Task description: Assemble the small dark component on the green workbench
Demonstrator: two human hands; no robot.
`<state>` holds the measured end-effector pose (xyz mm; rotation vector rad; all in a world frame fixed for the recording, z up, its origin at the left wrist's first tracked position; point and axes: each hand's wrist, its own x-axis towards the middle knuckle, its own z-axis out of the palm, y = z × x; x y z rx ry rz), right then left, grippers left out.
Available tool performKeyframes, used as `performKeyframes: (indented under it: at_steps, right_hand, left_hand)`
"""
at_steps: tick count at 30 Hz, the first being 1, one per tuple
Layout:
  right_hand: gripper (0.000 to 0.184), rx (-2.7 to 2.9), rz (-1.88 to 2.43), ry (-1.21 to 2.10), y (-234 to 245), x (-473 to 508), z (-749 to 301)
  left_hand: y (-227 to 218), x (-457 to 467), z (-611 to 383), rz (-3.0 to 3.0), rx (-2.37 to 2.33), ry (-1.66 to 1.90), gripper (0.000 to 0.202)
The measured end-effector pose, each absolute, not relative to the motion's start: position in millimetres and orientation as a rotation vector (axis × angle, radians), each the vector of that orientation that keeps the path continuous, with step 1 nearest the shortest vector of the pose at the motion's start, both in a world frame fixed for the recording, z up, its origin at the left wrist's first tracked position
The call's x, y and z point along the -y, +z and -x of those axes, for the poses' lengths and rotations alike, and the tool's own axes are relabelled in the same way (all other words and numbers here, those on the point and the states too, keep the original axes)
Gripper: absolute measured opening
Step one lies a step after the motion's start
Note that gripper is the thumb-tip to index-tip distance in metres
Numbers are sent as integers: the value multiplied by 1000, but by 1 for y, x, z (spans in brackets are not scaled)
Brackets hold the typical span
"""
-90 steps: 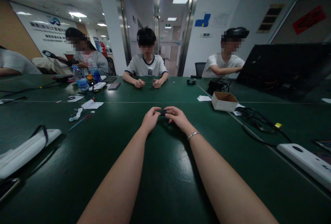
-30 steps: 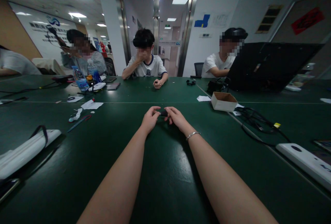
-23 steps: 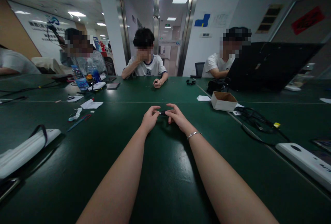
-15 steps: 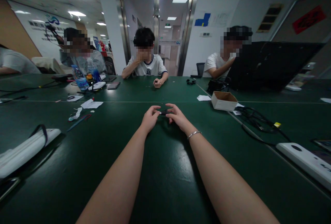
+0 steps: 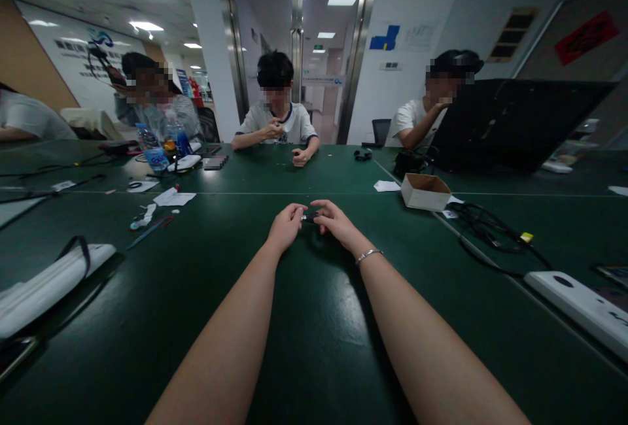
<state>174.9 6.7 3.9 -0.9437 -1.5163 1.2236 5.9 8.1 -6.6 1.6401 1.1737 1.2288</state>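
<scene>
Between my two hands, just above the green table (image 5: 314, 307), is a small black object with a silvery end (image 5: 310, 218); it is too small for me to tell its kind. My left hand (image 5: 286, 227) pinches the silvery end at the left between thumb and fingers. The black end at the right sits in the grip of my right hand (image 5: 337, 222), thumb and fingers closed round it. Fingertips of both hands nearly meet above it, and parts of the object are hidden behind them.
An open cardboard box (image 5: 426, 192) stands right of my hands, near coiled black cables (image 5: 483, 225) and a white power strip (image 5: 579, 304). Papers (image 5: 174, 197) and a white device (image 5: 59, 284) lie left. Across the table a person (image 5: 277, 118) sits; a black monitor (image 5: 515, 124) stands right.
Both my hands have dropped slightly, with fingers closer around the object. The person opposite has lowered a hand from the face. The person at the right has raised a hand toward the face.
</scene>
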Motion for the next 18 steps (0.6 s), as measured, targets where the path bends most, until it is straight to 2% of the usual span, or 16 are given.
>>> performKeyframes:
  at_steps: [5,9,18]
  right_hand:
    - [40,1495,941,1226,3,-7,-175]
    - [42,1471,953,1228,2,-8,-176]
    - [44,1452,950,1244,4,-6,-176]
  left_hand:
    - [-7,-9,-6,-1599,-1222,1227,37]
    - [-12,-12,-6,-1560,-1204,1216,28]
    - [-12,-11,-5,-1626,-1213,1180,29]
